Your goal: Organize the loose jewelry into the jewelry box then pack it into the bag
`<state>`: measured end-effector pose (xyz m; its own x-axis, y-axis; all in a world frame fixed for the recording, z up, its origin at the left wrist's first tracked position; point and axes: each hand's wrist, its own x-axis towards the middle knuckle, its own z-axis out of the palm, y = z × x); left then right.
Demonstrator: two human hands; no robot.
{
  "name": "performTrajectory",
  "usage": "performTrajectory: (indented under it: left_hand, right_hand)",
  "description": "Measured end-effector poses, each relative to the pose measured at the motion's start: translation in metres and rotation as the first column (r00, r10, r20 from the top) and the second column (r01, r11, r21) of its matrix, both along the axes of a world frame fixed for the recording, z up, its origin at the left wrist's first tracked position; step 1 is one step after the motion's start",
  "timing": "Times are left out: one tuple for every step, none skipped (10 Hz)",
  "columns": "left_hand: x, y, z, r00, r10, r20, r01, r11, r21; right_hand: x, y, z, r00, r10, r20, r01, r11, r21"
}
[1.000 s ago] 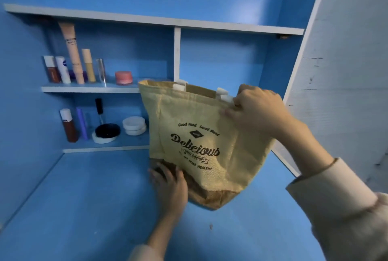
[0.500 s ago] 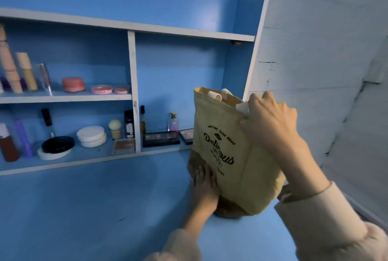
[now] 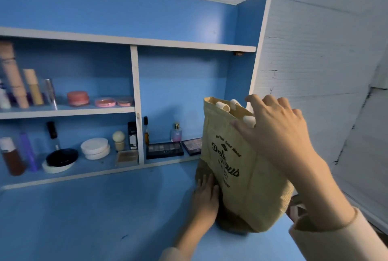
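A tan jute bag (image 3: 243, 178) with black "Delicious" print and a darker brown base stands upright on the blue desk (image 3: 94, 218), near its right edge. White handles (image 3: 223, 106) stick out of its open top. My right hand (image 3: 277, 130) is at the bag's top edge, fingers spread and loosened, thumb against the front panel. My left hand (image 3: 206, 195) lies flat against the bag's lower left side, by the brown base. No jewelry box or loose jewelry is in view; the bag's inside is hidden.
A blue shelf unit (image 3: 134, 84) rises behind the desk with cosmetics: tubes and pink jars above, two eyeshadow palettes (image 3: 164, 149) and a perfume bottle (image 3: 176, 132) just left of the bag. A white wall (image 3: 325, 71) stands close on the right.
The bag has moved right toward the desk's corner and settled there. My right hand, which gripped the handles, has loosened with fingers spread. The view has turned right.
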<state>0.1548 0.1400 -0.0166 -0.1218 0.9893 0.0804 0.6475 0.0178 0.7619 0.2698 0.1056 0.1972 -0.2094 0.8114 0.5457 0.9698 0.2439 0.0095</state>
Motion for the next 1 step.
performTrajectory:
  left_hand:
    - [-0.0123,-0.0436,0.0078,0.993,0.023,0.119,-0.045,0.981,0.188]
  right_hand:
    - [0.0003,-0.0229,0.0003,0.951,0.211,-0.226,-0.160,0.961,0.225]
